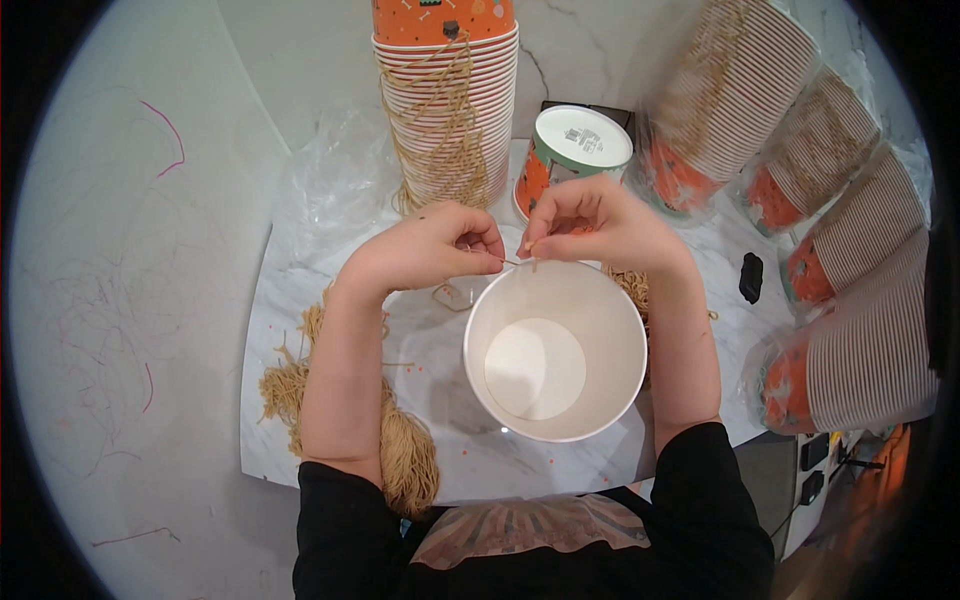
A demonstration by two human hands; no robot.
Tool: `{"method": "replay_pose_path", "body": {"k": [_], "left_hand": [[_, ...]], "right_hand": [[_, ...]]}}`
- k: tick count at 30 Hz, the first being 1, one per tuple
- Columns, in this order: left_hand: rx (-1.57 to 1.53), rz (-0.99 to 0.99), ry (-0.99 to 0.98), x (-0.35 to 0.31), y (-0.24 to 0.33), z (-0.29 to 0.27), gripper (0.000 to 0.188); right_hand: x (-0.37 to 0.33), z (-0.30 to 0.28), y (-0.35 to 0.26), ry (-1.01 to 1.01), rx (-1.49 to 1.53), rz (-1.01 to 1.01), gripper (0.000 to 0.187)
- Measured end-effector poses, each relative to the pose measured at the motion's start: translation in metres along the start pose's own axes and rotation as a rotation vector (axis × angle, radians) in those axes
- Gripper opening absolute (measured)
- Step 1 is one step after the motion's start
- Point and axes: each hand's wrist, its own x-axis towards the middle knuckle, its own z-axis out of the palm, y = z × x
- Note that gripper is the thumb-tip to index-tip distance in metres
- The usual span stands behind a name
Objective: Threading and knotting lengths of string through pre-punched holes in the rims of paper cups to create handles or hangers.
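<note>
A white paper bucket (625, 340) stands on the table, its open mouth toward me and its inside bare. At its far rim, my left hand (425, 248) pinches a thin tan cord (510, 262), fingers closed. Close beside it, my right hand (605, 228) is also closed in a pinch at the cord, just above the rim. The exact grip of the right fingertips is too small to make out. Under and beside my left forearm lie bundles of tan cord (408, 460). More cord (630, 288) shows between the bucket and my right forearm.
A tall stack of paper buckets (450, 130), draped with cords, stands at the back. Beside it is a lidded orange and green bucket (583, 138). Plastic-wrapped bucket stacks (860, 330) line the right side. A small black object (751, 278) and clear plastic wrap (340, 175) lie nearby.
</note>
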Motion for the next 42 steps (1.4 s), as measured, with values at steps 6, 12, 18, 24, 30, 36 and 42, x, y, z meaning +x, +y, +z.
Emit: {"method": "replay_pose_path", "body": {"k": [6,12,18,24,30,36,42], "left_hand": [[0.022,-0.012,0.042,-0.001,0.008,0.001,0.014],[-0.022,0.018,0.131,0.002,0.006,0.003,0.017],[-0.086,0.019,0.177,0.006,0.009,0.005,0.016],[-0.261,0.035,0.173,0.013,0.002,0.011,0.016],[-0.353,0.002,0.167,0.010,0.008,0.008,0.015],[-0.385,-0.013,0.162,0.014,0.007,0.010,0.012],[-0.412,-0.035,0.178,0.016,0.004,0.012,0.014]], "right_hand": [[0.001,-0.001,0.001,0.146,0.065,0.049,0.011],[0.003,0.006,0.007,0.288,-0.305,0.108,0.010],[0.000,0.013,0.001,0.300,-0.422,0.125,0.011],[0.001,0.016,0.003,0.269,-0.378,0.107,0.010],[0.001,0.016,0.000,0.267,-0.363,0.119,0.009],[0.002,0.016,0.003,0.234,-0.348,0.079,0.008],[0.001,0.016,0.004,0.221,-0.342,0.096,0.006]]}}
